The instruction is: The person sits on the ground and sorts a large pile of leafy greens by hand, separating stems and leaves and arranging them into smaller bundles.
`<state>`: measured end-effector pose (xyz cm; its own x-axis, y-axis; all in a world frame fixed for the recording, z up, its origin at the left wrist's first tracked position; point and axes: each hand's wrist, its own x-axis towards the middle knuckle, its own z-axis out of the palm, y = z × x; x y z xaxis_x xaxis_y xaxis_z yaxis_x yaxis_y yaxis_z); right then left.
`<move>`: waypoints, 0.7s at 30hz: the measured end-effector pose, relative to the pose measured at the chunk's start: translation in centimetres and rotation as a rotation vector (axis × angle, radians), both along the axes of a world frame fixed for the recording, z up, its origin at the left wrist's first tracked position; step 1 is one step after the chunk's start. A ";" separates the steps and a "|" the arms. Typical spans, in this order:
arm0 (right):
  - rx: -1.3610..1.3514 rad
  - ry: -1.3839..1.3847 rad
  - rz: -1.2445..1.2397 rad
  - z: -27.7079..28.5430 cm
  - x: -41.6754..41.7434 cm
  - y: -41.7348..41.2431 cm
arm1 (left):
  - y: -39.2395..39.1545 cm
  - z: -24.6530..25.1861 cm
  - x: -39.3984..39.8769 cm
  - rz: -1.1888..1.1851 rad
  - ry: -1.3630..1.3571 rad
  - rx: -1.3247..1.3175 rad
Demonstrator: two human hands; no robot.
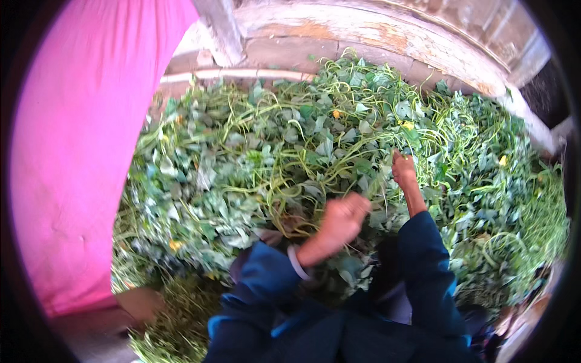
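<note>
A broad heap of cut green vines with leaves and pale stems point(281, 131) spreads before me. My left hand point(347, 215), blurred and with a pale bangle point(298, 262) at the wrist, is bent over the middle of the heap, fingers curled; whether it holds a stem is unclear. My right hand point(404, 168) reaches farther out to the right, its fingers closed on a vine stem point(397, 140) among the leaves. A few yellow blossoms point(407, 125) show in the heap.
Pink cloth point(86, 149) hangs along the left side. A weathered wooden beam point(363, 29) and bricks point(290, 52) edge the far side, with a wooden post point(222, 36) at the back left. Grassy stalks point(181, 313) lie at the lower left, beside a blurred brown shape point(140, 304).
</note>
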<state>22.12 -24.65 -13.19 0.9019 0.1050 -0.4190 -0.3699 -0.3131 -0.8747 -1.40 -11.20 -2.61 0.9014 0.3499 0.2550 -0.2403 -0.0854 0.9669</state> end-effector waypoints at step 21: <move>0.408 -0.242 0.726 11.6 -14.3 5.7 | 5.5 1.8 4.1 -0.035 0.060 -0.192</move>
